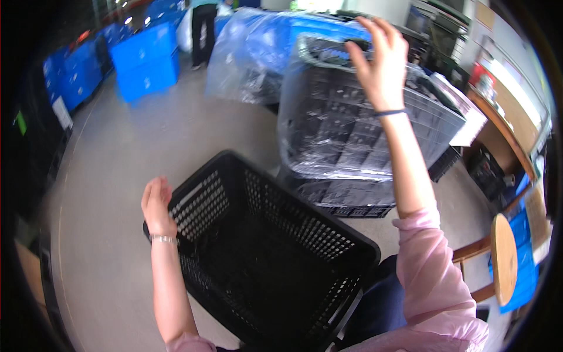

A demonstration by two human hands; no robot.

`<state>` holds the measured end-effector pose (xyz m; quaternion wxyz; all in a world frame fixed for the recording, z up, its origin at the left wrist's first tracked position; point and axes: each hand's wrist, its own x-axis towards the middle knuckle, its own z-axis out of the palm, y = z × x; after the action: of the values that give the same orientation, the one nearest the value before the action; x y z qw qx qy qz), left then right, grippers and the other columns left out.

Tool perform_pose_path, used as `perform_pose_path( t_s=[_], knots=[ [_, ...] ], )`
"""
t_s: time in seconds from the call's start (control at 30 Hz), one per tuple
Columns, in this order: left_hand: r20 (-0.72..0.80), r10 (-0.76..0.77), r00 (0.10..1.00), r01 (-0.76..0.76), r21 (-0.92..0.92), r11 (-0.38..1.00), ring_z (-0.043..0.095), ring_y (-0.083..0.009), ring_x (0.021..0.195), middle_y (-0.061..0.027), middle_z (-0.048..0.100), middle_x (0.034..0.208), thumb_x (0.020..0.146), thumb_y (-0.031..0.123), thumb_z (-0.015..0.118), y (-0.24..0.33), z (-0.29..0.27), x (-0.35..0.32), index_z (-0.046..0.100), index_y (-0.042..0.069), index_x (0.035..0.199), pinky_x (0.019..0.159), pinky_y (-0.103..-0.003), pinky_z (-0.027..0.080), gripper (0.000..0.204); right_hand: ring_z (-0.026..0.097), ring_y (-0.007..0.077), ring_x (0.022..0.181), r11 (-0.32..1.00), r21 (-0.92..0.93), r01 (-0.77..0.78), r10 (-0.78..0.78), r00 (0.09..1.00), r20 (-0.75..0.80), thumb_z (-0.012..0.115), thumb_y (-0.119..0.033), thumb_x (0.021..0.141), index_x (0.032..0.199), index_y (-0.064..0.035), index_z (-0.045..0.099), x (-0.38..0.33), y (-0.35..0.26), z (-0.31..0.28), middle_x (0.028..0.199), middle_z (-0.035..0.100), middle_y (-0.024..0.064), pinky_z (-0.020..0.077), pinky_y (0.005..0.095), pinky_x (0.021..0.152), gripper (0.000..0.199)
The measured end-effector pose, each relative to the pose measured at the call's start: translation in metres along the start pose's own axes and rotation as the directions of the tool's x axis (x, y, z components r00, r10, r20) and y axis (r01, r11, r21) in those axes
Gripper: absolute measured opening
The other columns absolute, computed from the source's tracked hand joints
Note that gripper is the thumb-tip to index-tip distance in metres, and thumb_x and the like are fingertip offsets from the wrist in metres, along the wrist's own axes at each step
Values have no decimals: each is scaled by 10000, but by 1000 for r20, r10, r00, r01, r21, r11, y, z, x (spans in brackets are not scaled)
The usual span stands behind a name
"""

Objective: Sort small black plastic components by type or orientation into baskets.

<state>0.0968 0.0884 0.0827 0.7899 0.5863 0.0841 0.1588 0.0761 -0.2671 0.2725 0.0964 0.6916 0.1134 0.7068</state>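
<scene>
A black perforated plastic basket (328, 226) sits tilted right in front of me on the grey floor, its inside dark and apparently empty. My left hand (156, 202) lies flat against the basket's left corner, fingers together and holding nothing. Raised up ahead, my right hand (381, 56) has spread fingers at the top rim of a stack of black baskets (346, 123) wrapped in clear plastic film. Whether it grips the rim or only touches the film is hard to tell.
Blue plastic crates (146, 61) are stacked at the far left and back. A person in dark trousers (203, 29) stands near a second film-covered pile (252, 53). A round wooden stool (503, 258) and a wooden desk (504, 126) are at right.
</scene>
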Motion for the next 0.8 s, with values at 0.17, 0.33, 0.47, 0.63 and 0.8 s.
perform_pose_path(
  t_s=[0.17, 0.33, 0.47, 0.63, 0.8],
  knots=[
    [-35, 428, 903, -295, 673, 679, 493, -252, 954, -105, 537, 1015, 762, 336, 559, 0, -23, 46, 594, 67, 963, 864, -351, 358, 337, 514, 251, 919, 606, 743, -282, -213, 843, 493, 621, -140, 696, 1014, -79, 542, -47, -122, 14, 907, 553, 91, 426, 349, 784, 333],
    [-64, 217, 974, 64, 998, 9, 377, -328, 1093, -158, 426, 1155, 788, 477, 443, -58, -72, 40, 531, 93, 1089, 954, -452, 245, 496, 487, 285, 1003, 437, 679, -589, -716, 229, 660, 627, -186, 697, 1095, -134, 504, -237, -283, 64, 1075, 486, 113, 428, 362, 833, 419],
    [24, 162, 987, -10, 996, -89, 304, -338, 1181, -194, 388, 1205, 799, 514, 409, -60, -61, 27, 456, 51, 1159, 999, -477, 182, 588, 436, 281, 1075, 493, 652, -576, -747, 104, 657, 581, -165, 716, 1126, -156, 487, -319, -365, 57, 1133, 456, 100, 397, 368, 880, 421],
    [55, 217, 975, -44, 998, -55, 324, -337, 1173, -177, 404, 1223, 781, 529, 442, -61, -67, 23, 462, 59, 1180, 1006, -437, 188, 616, 387, 256, 1105, 613, 760, -216, -732, 207, 649, 458, -142, 774, 1154, -169, 466, -348, -432, 46, 1140, 462, 85, 266, 379, 978, 381],
    [89, 211, 973, -93, 996, 5, 346, -337, 1148, -193, 425, 1181, 799, 505, 421, -55, -69, 25, 454, 16, 1169, 1009, -453, 177, 614, 388, 264, 1094, 695, 682, -227, -677, 113, 727, 410, -172, 805, 1154, -118, 448, -346, -443, 38, 1167, 442, 97, 234, 395, 992, 355]
  ],
)
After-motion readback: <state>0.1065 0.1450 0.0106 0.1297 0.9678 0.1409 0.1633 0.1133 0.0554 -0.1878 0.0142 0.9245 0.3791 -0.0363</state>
